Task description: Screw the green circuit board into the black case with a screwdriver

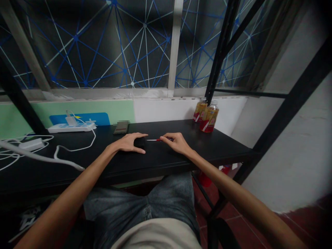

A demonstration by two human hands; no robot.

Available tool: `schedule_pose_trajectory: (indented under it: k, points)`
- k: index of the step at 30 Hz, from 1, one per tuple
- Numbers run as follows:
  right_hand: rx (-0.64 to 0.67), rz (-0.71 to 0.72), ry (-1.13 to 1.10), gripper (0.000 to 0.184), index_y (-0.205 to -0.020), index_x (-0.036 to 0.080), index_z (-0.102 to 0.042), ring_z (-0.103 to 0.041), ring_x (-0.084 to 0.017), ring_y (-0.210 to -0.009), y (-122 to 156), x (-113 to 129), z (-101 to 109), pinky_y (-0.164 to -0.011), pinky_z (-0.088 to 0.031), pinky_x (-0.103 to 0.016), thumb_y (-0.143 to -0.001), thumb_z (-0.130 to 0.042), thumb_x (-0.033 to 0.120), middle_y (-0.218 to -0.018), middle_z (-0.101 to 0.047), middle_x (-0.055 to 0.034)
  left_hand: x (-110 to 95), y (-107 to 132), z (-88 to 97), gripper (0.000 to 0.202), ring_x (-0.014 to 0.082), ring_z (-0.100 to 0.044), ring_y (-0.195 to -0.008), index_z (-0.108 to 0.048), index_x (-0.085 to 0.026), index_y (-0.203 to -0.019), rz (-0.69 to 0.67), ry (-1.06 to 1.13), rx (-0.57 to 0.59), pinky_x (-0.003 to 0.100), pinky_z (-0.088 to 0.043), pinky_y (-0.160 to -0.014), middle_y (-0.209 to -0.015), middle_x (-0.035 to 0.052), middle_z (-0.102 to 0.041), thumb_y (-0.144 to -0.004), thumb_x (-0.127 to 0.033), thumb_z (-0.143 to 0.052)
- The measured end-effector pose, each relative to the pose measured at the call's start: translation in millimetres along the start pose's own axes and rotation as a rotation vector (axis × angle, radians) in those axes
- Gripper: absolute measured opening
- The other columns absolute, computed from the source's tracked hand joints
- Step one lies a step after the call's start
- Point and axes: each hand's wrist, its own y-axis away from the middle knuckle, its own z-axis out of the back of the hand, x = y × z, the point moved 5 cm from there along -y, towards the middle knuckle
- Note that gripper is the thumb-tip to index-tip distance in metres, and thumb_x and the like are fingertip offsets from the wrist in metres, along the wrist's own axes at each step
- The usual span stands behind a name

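Our screwdriver (151,139) looks light and stiff; our right hand (177,142) pinches its handle (158,139), a good spot. Our left hand (127,142), spread wide, holds a black box (140,142).

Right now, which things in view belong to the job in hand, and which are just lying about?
In use:
thin red-and-metal tool, in right hand
dark object, in left hand

Lying about:
phone
white power strip
white cables
two bottles

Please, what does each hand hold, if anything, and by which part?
Right hand holds a red-handled tool by its handle; left hand spans a black object, grip unclear.
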Motion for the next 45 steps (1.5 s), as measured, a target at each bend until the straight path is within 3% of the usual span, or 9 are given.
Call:
schedule_pose_trajectory:
  k: [4,9,33,37,42,45]
  points:
    - [0.035,-0.010,-0.027,0.036,-0.086,0.016,-0.077,-0.062,-0.016,-0.068,9,8,-4,-0.063,-0.040,-0.026,-0.092,-0.055,0.044,-0.079,-0.075,-0.0031,1,0,1.5,0.087,0.0275,-0.053,-0.126,-0.045,-0.023,-0.145,-0.003,0.149,0.059,0.039,-0.036,-0.107,-0.135,0.0090,-0.060,-0.068,-0.043,-0.081]
    - [0.062,-0.001,-0.049,0.035,-0.086,0.016,-0.077,-0.063,-0.016,-0.068,14,15,-7,-0.062,-0.040,-0.025,-0.092,-0.054,0.042,-0.081,-0.075,-0.0028,-3,0,4.5,0.086,0.0276,-0.053,-0.127,-0.047,-0.021,-0.143,-0.012,0.220,0.086,0.040,-0.035,-0.109,-0.135,0.0096,-0.061,-0.065,-0.035,-0.083]
    - [0.116,0.015,-0.062,0.036,-0.088,0.017,-0.077,-0.065,-0.018,-0.073,12,15,-11,-0.065,-0.043,-0.026,-0.093,-0.053,0.043,-0.085,-0.075,-0.0039,-1,0,3.5,0.080,0.0276,-0.055,-0.126,-0.051,-0.024,-0.140,-0.048,0.218,0.065,0.041,-0.037,-0.107,-0.134,0.0088,-0.062,-0.067,-0.034,-0.082]
    - [0.122,0.027,-0.031,0.035,-0.086,0.016,-0.074,-0.060,-0.015,-0.067,12,17,-11,-0.062,-0.040,-0.025,-0.093,-0.053,0.043,-0.079,-0.072,-0.0035,-4,0,3.8,0.080,0.0276,-0.054,-0.127,-0.052,-0.023,-0.139,-0.041,0.205,0.058,0.041,-0.036,-0.108,-0.136,0.0092,-0.061,-0.066,-0.035,-0.082]
    - [0.160,0.014,-0.010,0.023,-0.091,0.017,-0.066,-0.044,-0.010,-0.051,15,16,-13,-0.053,-0.033,-0.022,-0.084,-0.064,0.038,-0.061,-0.057,0.0035,-4,0,4.2,0.079,0.0275,-0.052,-0.128,-0.053,-0.023,-0.139,-0.026,0.198,0.058,0.041,-0.035,-0.109,-0.137,0.0091,-0.059,-0.066,-0.035,-0.082]
    - [0.186,-0.002,-0.073,0.018,-0.091,0.017,-0.063,-0.045,-0.010,-0.053,16,13,-15,-0.053,-0.034,-0.021,-0.082,-0.065,0.033,-0.063,-0.058,0.0035,-4,1,4.4,0.079,0.0274,-0.051,-0.129,-0.052,-0.023,-0.139,-0.018,0.191,0.059,0.041,-0.034,-0.110,-0.138,0.0088,-0.059,-0.066,-0.035,-0.082]
